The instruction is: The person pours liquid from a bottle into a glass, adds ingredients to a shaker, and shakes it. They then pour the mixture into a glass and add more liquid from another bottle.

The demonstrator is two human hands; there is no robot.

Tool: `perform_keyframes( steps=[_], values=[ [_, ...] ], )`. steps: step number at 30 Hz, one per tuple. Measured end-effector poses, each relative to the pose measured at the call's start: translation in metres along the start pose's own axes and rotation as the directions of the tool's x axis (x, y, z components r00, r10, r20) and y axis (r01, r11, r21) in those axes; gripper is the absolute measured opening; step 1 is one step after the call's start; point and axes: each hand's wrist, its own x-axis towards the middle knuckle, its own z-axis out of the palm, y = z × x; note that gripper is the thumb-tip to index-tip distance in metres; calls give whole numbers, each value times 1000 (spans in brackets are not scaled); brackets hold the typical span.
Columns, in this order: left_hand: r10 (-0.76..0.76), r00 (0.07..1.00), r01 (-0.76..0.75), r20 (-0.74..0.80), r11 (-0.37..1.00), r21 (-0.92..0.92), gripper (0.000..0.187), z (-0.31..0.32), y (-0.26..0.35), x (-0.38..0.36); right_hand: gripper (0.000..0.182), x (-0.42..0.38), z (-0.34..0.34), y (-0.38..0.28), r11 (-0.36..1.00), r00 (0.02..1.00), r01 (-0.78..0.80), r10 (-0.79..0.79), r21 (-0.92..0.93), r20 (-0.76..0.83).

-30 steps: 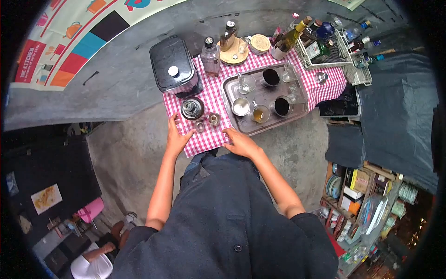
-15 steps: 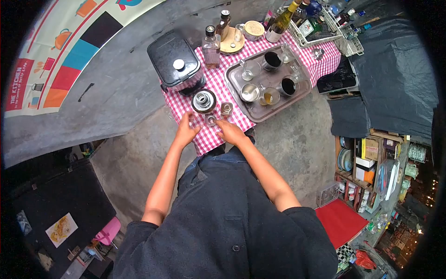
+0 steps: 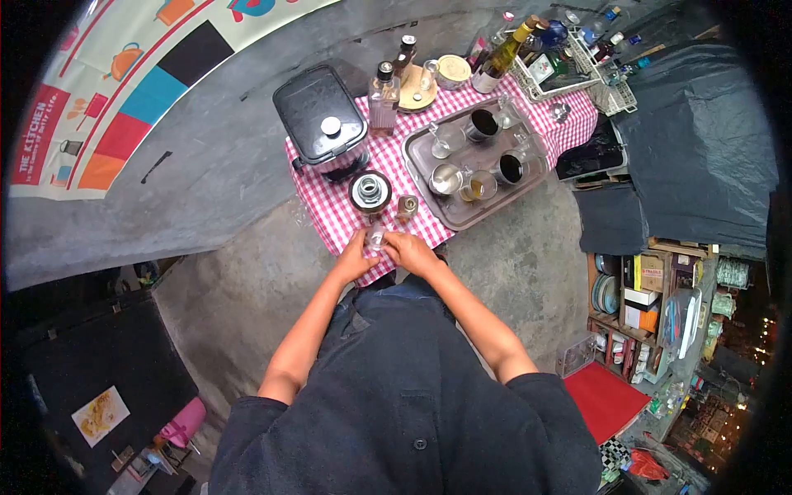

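Close to the near edge of the checked cloth, a small clear glass (image 3: 376,238) sits between my two hands. My left hand (image 3: 355,258) closes on its left side, with the fingertips against it. From the right, my right hand (image 3: 410,252) grips it with thumb and fingers. Just beyond the fingers stands a round dark vessel (image 3: 370,192) with a silver ringed neck, seen from above. To its right is a small square glass bottle (image 3: 407,206) with something brownish inside.
A brown tray (image 3: 462,221) to the right carries several glasses and cups, some with dark liquid. Behind stand a black lidded bin (image 3: 319,111), a clear square bottle (image 3: 383,103), a wooden board (image 3: 418,97) and a white basket (image 3: 569,76) of bottles. Shelves (image 3: 639,297) stand at far right.
My hands have closed in on the small clear glass from both sides. Glass and hands now sit lower in the view, nearer my body. The camera view has shifted slightly.
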Motion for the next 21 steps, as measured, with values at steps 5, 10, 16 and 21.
perform_keyframes(
  steps=[5, 10, 16, 21],
  values=[
    [22, 1000, -25, -14, 973, -229, 53, -21, 50, -21, 28, -10, -44, -59, 992, 998, 64, -66, 112, 12],
    [42, 989, -79, -143, 962, -261, 39, -53, 78, -34, 47, -3, -102, -115, 958, 990, 108, -80, 264, -116],
    [-12, 962, -91, -274, 928, -361, 36, -82, 89, -40, 87, 58, -122, -100, 991, 1000, 10, -13, -135, -22],
    [-21, 956, -116, -292, 889, -443, 37, -87, 90, -40, 104, 111, -112, -47, 962, 962, 142, -79, -232, 261]
  ],
)
